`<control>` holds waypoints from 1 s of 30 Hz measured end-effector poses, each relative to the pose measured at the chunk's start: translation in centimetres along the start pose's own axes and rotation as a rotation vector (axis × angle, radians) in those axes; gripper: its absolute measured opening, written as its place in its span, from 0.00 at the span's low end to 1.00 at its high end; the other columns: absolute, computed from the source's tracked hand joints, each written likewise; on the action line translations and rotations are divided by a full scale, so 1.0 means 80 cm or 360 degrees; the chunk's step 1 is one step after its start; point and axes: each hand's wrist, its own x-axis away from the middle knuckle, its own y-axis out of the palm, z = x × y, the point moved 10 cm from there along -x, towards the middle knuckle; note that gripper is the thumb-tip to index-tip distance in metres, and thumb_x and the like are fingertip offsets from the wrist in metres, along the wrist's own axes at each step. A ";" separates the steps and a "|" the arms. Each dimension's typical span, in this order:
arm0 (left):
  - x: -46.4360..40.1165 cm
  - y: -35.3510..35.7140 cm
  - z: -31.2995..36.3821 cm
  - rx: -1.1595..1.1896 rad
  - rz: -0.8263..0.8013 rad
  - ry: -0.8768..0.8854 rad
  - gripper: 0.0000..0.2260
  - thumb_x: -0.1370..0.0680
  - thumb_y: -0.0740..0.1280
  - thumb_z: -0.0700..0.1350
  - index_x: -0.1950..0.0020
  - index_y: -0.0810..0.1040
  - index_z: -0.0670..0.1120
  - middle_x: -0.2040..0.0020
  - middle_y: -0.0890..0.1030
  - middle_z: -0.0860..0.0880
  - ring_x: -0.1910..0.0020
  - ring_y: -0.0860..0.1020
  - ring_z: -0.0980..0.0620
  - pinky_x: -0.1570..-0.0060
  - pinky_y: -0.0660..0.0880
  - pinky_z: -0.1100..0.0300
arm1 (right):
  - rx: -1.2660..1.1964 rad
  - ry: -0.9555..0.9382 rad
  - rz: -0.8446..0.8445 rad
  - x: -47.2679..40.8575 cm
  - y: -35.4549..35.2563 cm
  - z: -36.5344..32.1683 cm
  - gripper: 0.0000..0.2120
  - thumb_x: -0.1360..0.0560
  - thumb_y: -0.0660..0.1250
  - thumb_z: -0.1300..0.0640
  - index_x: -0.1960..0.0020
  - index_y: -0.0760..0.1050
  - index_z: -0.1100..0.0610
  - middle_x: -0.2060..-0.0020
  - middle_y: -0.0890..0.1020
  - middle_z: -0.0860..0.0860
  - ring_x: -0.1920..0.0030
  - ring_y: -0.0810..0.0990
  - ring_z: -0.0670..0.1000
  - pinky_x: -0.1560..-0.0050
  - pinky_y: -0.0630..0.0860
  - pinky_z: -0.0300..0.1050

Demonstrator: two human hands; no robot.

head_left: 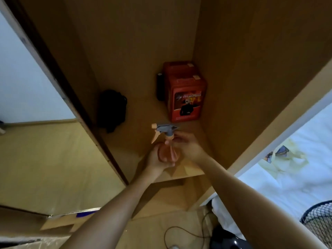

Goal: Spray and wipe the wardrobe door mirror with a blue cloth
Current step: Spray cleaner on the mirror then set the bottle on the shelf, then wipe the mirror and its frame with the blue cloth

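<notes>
Now both hands on an orange spray bottle (pixel 168 151) inside the open wardrobe.

L hand (pixel 158 160) wraps the bottle's body from below; R hand (pixel 186 144) pinches the neck right under the grey trigger head (pixel 166 128), orange nozzle tip pointing left. Bottle is upright, just above the front part of the wardrobe shelf (pixel 125 151); can't tell if its base touches. Behind it, in the back-right corner, two red boxes (pixel 184 92) stacked, w/ a flame-and-dark-figure graphic on the front; print there too small to read. Slim black item (pixel 159 87) stands beside them, a black bag (pixel 112 109) lies at the shelf's left. Right edge: white bedding (pixel 296 168), black fan grille (pixel 319 220). Cable (pixel 181 232) on the floor below.
</notes>
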 end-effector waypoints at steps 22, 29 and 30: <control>0.028 -0.024 -0.019 -0.0283 0.0318 0.0057 0.33 0.31 0.77 0.40 0.32 0.63 0.50 0.43 0.71 0.59 0.41 0.70 0.59 0.48 0.67 0.69 | 0.0093 0.0063 0.0088 0.009 -0.008 0.044 0.34 0.28 0.75 0.56 0.26 0.66 0.50 0.37 0.74 0.41 0.37 0.72 0.40 0.44 0.68 0.29; 0.120 -0.030 -0.039 -0.0311 0.0294 0.0131 0.31 0.29 0.75 0.45 0.29 0.66 0.47 0.39 0.70 0.58 0.36 0.67 0.60 0.34 0.66 0.62 | 0.0256 0.0000 0.0224 0.082 0.004 0.044 0.29 0.27 0.73 0.50 0.28 0.68 0.47 0.34 0.75 0.43 0.40 0.74 0.41 0.43 0.69 0.34; 0.134 -0.035 -0.046 -0.0295 0.0295 0.0123 0.32 0.28 0.75 0.45 0.28 0.66 0.47 0.39 0.70 0.58 0.35 0.67 0.60 0.33 0.65 0.62 | 0.0256 -0.0015 0.0228 0.095 0.011 0.045 0.29 0.27 0.73 0.50 0.29 0.69 0.47 0.34 0.75 0.43 0.37 0.73 0.42 0.39 0.70 0.38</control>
